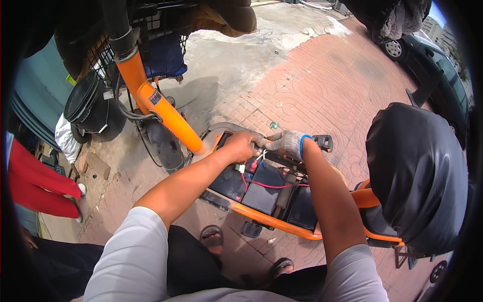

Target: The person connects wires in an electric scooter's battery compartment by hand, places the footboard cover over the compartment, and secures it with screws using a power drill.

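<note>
My bare left hand and my right hand, in a grey knit glove with a blue cuff, meet fingertip to fingertip over an orange scooter's open deck. Both are closed in a pinch. White wires hang from under the left fingers; what the right fingers hold is hidden. Black batteries lie side by side in the deck, with a red wire running across them. Close to my left hand are a white connector and a small red cap.
The orange steering column rises to the left, and a covered black seat stands at the right. Black buckets sit at far left, near a person in red trousers. A dark car is parked at the upper right.
</note>
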Demonstrator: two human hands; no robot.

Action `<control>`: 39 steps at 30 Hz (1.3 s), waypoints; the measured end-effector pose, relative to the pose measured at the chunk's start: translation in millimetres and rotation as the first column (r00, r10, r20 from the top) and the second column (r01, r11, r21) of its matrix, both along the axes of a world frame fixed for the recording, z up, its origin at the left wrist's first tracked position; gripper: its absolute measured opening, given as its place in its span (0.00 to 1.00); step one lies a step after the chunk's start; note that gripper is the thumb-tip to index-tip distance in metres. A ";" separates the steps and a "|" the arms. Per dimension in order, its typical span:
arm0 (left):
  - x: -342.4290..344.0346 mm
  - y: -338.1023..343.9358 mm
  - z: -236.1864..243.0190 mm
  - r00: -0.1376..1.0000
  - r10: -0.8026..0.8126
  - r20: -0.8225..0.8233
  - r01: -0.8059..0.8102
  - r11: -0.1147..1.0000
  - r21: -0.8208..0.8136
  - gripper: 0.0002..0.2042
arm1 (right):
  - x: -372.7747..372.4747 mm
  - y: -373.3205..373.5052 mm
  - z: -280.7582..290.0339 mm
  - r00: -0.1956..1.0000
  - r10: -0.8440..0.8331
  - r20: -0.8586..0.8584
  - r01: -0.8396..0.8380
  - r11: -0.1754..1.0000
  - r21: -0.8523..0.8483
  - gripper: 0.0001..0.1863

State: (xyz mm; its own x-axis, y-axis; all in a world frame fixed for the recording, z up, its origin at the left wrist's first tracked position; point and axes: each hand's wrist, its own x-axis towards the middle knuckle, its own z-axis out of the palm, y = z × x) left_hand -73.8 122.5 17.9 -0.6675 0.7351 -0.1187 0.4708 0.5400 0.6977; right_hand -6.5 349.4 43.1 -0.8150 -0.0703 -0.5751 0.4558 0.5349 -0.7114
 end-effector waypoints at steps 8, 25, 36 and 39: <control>14.9 -9.7 0.3 0.997 0.061 -0.046 -0.058 0.995 0.077 0.17 | 1.2 -4.9 -2.1 0.997 -0.039 -0.064 0.042 0.998 0.052 0.26; 3.2 -20.4 -21.2 0.990 -0.035 -0.135 0.067 0.968 0.242 0.09 | -15.4 -12.9 -5.6 0.996 0.069 -0.051 -0.063 0.993 0.100 0.33; -12.5 -6.2 2.7 0.999 -0.020 0.045 0.021 1.000 -0.003 0.11 | 4.9 -33.5 3.3 0.958 0.222 -0.184 -0.118 0.885 0.451 0.40; -9.4 0.9 11.7 1.000 -0.013 0.019 0.014 0.999 -0.047 0.12 | 10.3 -32.7 8.5 0.962 0.168 -0.217 -0.063 0.905 0.420 0.37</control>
